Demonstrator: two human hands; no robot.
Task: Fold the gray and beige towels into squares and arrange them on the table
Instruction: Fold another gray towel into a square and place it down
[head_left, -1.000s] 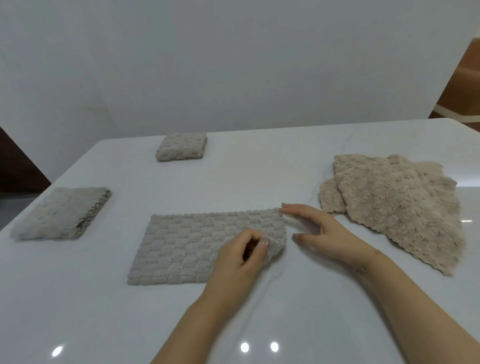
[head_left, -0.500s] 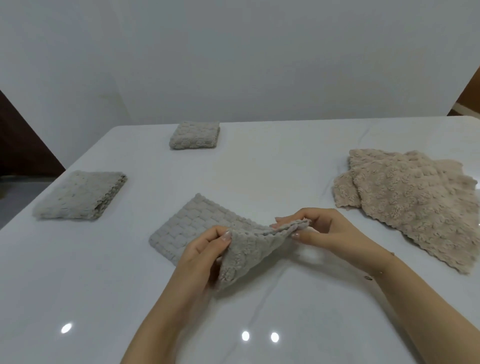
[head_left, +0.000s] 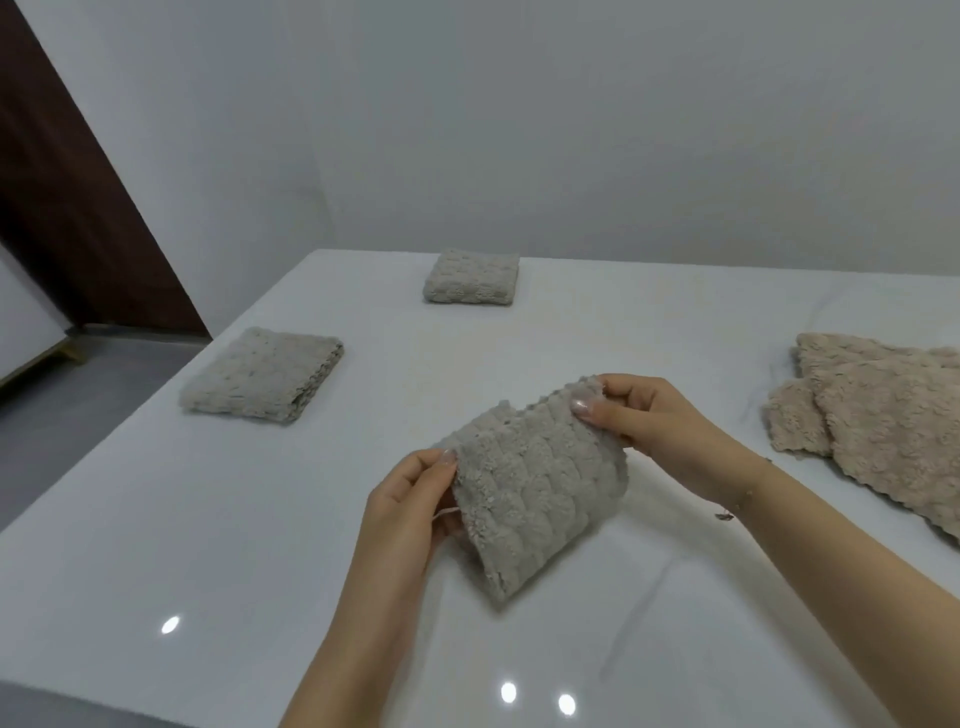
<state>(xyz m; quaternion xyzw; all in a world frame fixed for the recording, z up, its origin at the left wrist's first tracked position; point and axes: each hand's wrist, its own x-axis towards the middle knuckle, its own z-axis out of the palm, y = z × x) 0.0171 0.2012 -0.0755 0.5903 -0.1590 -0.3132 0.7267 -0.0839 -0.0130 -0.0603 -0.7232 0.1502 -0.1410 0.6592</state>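
At the centre of the frame, two hands hold a gray towel doubled over just above the white bench. The left hand and right hand each pinch an upper corner, fingers closed tight on the cloth. This looks like the final fold; next, lay it flat as a square near the two folded towels at upper left, with the beige towels waiting at right.

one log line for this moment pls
phase: second fold | left hand + right hand: pinch gray towel edges, doubled over | done: two folded gray towels | pending: beige towels
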